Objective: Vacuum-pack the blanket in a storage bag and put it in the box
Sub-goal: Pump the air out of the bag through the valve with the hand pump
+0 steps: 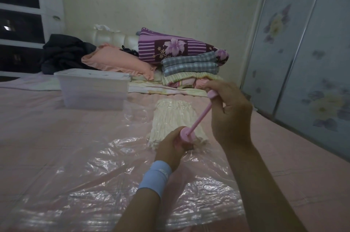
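On the bed (37, 127), a clear box (92, 88) sits left of the slick storage bag (106, 156) holding the soft, compressed blanket (170, 116). The left hand (174, 146) grips the barrel of the pink pump (198, 118), the right hand (229, 112) its raised handle. Likely light; lift by the bundle.

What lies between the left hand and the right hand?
In the head view, only the thin pink pump rod spans from the left hand up to the right hand.
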Demonstrator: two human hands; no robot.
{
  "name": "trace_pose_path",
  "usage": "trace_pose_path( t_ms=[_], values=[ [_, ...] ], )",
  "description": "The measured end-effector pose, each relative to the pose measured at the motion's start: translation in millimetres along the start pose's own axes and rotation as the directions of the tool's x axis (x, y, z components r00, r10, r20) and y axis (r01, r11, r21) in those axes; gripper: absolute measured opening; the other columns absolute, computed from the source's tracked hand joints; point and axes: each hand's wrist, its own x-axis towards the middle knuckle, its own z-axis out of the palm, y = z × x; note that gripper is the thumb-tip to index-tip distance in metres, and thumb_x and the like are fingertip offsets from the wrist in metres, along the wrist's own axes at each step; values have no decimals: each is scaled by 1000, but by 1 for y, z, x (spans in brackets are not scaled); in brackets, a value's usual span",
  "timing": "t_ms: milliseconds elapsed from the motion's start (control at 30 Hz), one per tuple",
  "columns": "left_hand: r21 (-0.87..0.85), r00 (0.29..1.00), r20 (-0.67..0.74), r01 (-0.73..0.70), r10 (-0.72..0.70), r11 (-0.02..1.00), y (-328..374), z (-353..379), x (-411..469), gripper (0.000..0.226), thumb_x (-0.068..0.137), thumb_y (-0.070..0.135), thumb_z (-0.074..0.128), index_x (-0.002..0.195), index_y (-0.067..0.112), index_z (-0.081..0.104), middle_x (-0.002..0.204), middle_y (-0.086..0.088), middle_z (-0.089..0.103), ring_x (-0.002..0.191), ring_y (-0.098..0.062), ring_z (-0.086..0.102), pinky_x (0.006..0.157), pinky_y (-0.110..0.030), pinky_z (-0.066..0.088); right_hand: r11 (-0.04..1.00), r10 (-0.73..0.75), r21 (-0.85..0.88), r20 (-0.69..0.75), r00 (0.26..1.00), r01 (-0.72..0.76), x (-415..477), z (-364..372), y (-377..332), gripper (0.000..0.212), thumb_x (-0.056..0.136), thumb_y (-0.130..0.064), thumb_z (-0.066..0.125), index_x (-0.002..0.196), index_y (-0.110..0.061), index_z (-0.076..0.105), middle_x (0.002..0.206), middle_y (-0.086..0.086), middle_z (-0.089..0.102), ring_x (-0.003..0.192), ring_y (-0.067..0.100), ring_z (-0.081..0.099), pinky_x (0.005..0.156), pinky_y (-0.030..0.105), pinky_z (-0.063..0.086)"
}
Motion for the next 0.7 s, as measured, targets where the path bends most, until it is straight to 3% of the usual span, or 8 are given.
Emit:
trace_pose_path(
  t_ms=[100, 200, 267, 333, 433, 500, 600, 700],
  values=[
    [-19, 1000, -8, 12, -12, 1000, -1, 3, 0, 39, 83, -5, 64, 105, 28, 63, 95, 11, 66, 73, 14, 61, 62, -4, 46, 997, 75, -4, 20, 997, -75, -26, 20, 12, 24, 94, 3, 55, 110, -4, 72, 118, 11, 69, 116, 21, 62, 103, 31, 50],
    [-42, 999, -29, 29, -30, 999, -3, 4, 2, 38, 83, -1, 64, 106, 30, 66, 93, 8, 70, 73, 7, 64, 61, -9, 48, 973, 230, -60, 350, 908, -224, -64, 39, 27, 29, 91, 4, 57, 109, -11, 73, 129, 10, 64, 122, 23, 58, 104, 34, 48],
    [-20, 1000, -22, 8, -8, 1000, -2, 7, 0, 32, 87, 4, 63, 103, 32, 66, 88, 12, 70, 72, 12, 62, 62, -7, 46, 952, 303, -117, 508, 806, -284, -82, 42, 36, 25, 92, -3, 55, 106, -15, 73, 125, 7, 63, 118, 23, 59, 97, 31, 48],
    [-37, 1000, -23, -6, 5, 999, 0, 10, -3, 30, 89, 4, 61, 103, 30, 66, 86, 15, 68, 72, 13, 62, 63, -6, 46, 953, 298, -121, 535, 790, -278, -82, 38, 39, 22, 91, -7, 53, 101, -14, 72, 108, 2, 64, 100, 21, 61, 83, 29, 47],
    [-71, 999, -37, 13, -15, 997, 2, 7, -1, 32, 87, -2, 61, 109, 21, 66, 89, 7, 70, 70, 4, 65, 58, -9, 48, 977, 213, -77, 456, 864, -200, -55, 25, 26, 22, 87, -5, 53, 98, -12, 72, 99, 2, 67, 90, 19, 62, 79, 33, 52],
    [-57, 1000, -21, 6, -7, 998, 2, 3, 1, 35, 85, -2, 65, 113, 19, 64, 93, 4, 68, 65, 8, 63, 56, -8, 47, 993, 115, -15, 330, 937, -117, -30, 14, 12, 21, 89, -2, 54, 98, -9, 72, 98, 4, 69, 90, 18, 64, 81, 32, 55],
    [-60, 1000, -4, 6, -6, 998, 1, 0, 2, 40, 85, -4, 66, 119, 15, 60, 95, 8, 64, 67, 17, 60, 57, -4, 45, 1000, -15, 26, 127, 992, 12, -3, 3, 1, 19, 92, 5, 58, 101, -3, 73, 104, 9, 72, 100, 20, 66, 92, 29, 54],
    [-39, 1000, -5, 13, -13, 999, -2, 1, 2, 39, 85, -2, 65, 117, 19, 62, 94, 8, 65, 64, 14, 61, 55, -7, 46, 1000, 12, 2, -11, 1000, -12, -8, 12, 2, 19, 95, 0, 57, 105, -2, 73, 115, 12, 71, 116, 20, 63, 104, 27, 48]
  ],
)
